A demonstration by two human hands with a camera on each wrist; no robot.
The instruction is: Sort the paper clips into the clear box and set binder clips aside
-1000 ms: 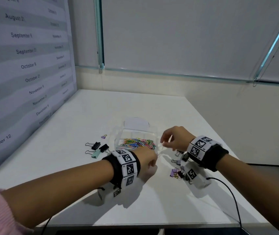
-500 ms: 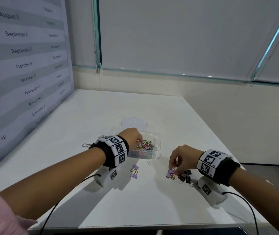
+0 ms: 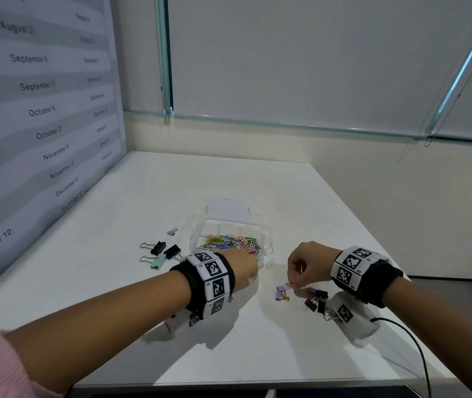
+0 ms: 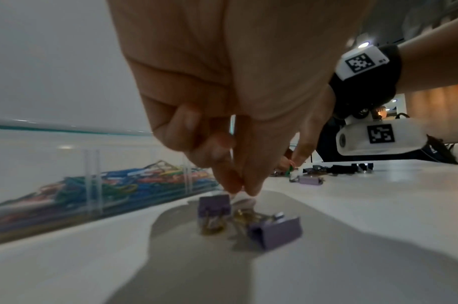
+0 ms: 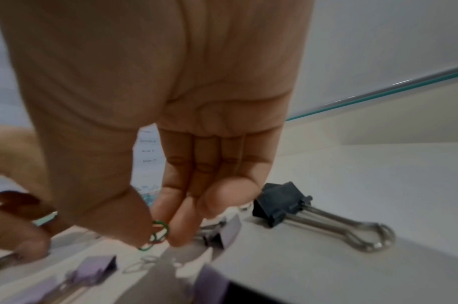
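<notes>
Leftmost on the white table (image 3: 91, 282) lie two black binder clips (image 3: 165, 249) and a mint one (image 3: 158, 263), set aside beside the clear box (image 3: 266, 242), which holds a heap of coloured paper clips (image 3: 231, 242). Next, the left hand (image 4: 230, 92) reaches down just before the box, its fingertips (image 4: 251, 185) bunched together right over two purple binder clips (image 4: 273, 231), though whether they pinch anything I cannot tell from the blurred wrist view. Further right, the right hand (image 5: 155, 102) pinches a green paper clip (image 5: 157, 234) between thumb and fingers, above more purple and black binder clips (image 3: 316, 300).
</notes>
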